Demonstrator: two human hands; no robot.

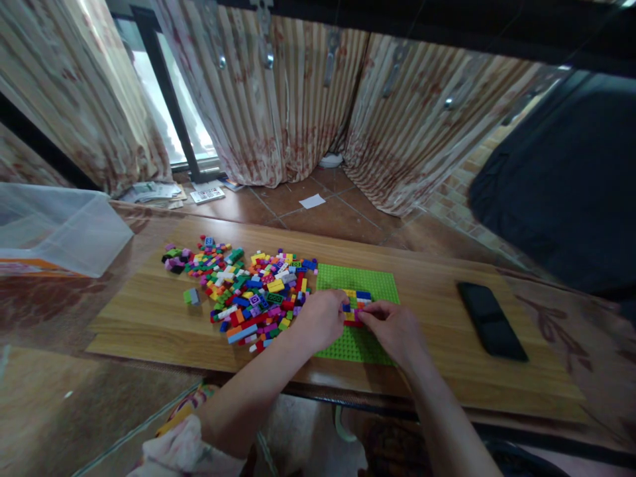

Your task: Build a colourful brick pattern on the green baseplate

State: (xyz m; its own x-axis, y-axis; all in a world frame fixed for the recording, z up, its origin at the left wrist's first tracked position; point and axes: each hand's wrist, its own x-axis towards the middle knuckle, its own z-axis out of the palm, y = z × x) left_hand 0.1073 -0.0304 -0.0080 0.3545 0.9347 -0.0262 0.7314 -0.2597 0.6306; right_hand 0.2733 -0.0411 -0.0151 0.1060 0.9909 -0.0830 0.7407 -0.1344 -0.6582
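A green studded baseplate [382, 281] lies on the wooden board, with a small block of multicoloured toy bricks [363, 295] built up near its middle. My left hand [322, 319] is closed, its fingers curled against the left side of the built bricks; what is in them, if anything, is hidden. At the block's right front, the thumb and forefinger of my right hand [396, 329] pinch at a small magenta brick [357, 314]. Left of the baseplate spreads a heap of loose bricks [274, 286] in many colours, partly behind my left forearm.
A black phone [491, 320] lies on the right of the wooden board [432, 291]. A clear plastic bin [59, 225] stands at the far left. A green and grey brick piece [191, 297] sits apart from the heap. Curtains [298, 99] hang beyond the tiled floor.
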